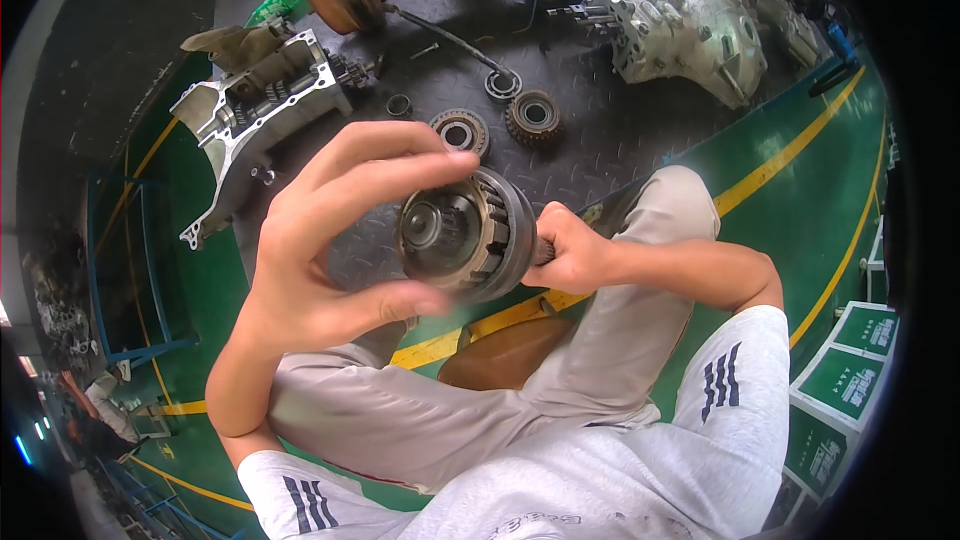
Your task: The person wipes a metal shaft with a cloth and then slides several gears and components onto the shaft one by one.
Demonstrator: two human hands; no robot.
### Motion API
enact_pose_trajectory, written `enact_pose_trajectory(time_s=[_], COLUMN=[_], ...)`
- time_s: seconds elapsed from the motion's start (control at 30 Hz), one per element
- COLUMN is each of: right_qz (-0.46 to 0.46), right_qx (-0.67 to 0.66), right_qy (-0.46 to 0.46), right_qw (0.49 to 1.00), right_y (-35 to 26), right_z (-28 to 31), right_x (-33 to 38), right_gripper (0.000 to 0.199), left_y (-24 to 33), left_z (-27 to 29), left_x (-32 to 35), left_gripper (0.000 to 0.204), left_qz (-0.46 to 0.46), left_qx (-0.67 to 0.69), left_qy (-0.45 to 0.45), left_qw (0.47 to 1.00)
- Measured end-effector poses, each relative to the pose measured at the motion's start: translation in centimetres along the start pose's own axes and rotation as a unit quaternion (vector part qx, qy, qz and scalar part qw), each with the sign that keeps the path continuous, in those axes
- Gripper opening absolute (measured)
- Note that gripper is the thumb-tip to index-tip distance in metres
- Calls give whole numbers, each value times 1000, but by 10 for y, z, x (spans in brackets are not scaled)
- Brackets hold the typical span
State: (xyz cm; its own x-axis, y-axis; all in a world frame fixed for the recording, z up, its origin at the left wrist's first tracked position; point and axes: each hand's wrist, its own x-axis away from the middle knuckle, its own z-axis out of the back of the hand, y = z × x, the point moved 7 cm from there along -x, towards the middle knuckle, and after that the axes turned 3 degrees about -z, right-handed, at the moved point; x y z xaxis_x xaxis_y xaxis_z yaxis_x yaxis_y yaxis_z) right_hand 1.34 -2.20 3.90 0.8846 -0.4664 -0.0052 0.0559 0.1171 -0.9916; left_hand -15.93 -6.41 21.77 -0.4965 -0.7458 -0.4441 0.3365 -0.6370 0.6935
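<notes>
Gear drum (505, 235): in the head view, raised and tilted between the two hands, on the person's side of the dark worktop (610, 145), hub face turned leftward
Right hand (575, 252): closed around the splined shaft (545, 251) at the drum's back
Left hand (320, 225): spread in a wide curve about the rim; whether its fingertips press there, I cannot tell
Work on the drum: seems to be holding and steadying it by shaft and rim
Drum's next handling: would call for a firm shaft grip and left fingers set evenly
Hard to see: left thumb blurred; shaft mostly covered; ring bearing (478, 128) partly behind a finger
</notes>
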Motion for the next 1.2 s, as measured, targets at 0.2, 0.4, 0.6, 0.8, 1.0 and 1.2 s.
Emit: enact_pose_trajectory(time_s=[0.2,0.4,0.6,0.8,1.0,1.2], right_qz=[-4,0,7,-4,4,1], right_qx=[10,23,27,21,20,29], right_qy=[-4,-6,-4,-13,-12,-15], right_qw=[1000,1000,1000,1000,1000,999], right_y=[-4,-4,-2,-4,-4,-3], right_z=[1,0,-1,0,0,-2], right_x=[0,1,0,0,0,0], right_gripper=[27,27,28,27,28,28], left_y=[-3,-5,-4,-2,-2,-5], left_z=[-2,-5,-2,-3,-4,-3], left_x=[2,3,1,0,0,4], left_gripper=[84,74,69,68,69,84], left_qz=[46,57,44,37,35,27], left_qx=[22,56,53,45,42,28], left_qy=[8,32,43,34,33,2], left_qw=[999,996,997,998,998,999])
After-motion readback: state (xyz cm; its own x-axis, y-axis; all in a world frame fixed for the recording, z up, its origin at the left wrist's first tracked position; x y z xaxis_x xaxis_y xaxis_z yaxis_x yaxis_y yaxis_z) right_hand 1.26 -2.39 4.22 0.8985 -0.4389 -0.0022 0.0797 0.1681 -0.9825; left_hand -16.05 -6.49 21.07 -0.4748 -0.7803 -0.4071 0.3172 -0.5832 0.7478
